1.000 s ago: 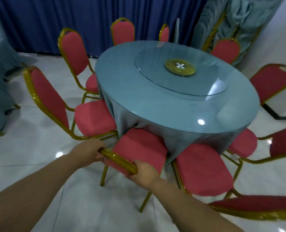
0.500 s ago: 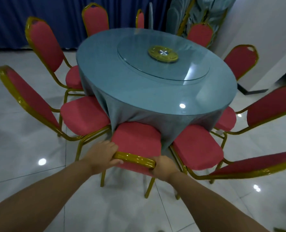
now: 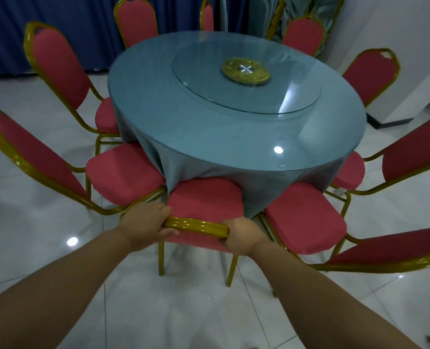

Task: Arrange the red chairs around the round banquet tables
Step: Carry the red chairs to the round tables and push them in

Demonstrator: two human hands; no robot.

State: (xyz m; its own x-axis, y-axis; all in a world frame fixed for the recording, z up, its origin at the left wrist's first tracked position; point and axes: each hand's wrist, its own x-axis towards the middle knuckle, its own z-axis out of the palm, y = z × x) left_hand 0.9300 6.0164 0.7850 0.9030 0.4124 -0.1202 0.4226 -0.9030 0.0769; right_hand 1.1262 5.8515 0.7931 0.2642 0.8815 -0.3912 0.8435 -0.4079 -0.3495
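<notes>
Left hand point(image 3: 147, 225) and right hand point(image 3: 242, 235) are both closed around the gold top rail of a red chair point(image 3: 204, 200), one at each end of the rail (seen from above, so the backrest is foreshortened). Just beyond the hands, the chair's seat is tucked against the hanging grey-blue cloth of the round desk point(image 3: 196, 127). Further out on the desk sits a glass turntable point(image 3: 246, 96) with a gold hub point(image 3: 245, 70). More red chairs ring the desk to either side of the hands, seats close together. No readable writing, brand or label shows anywhere.
</notes>
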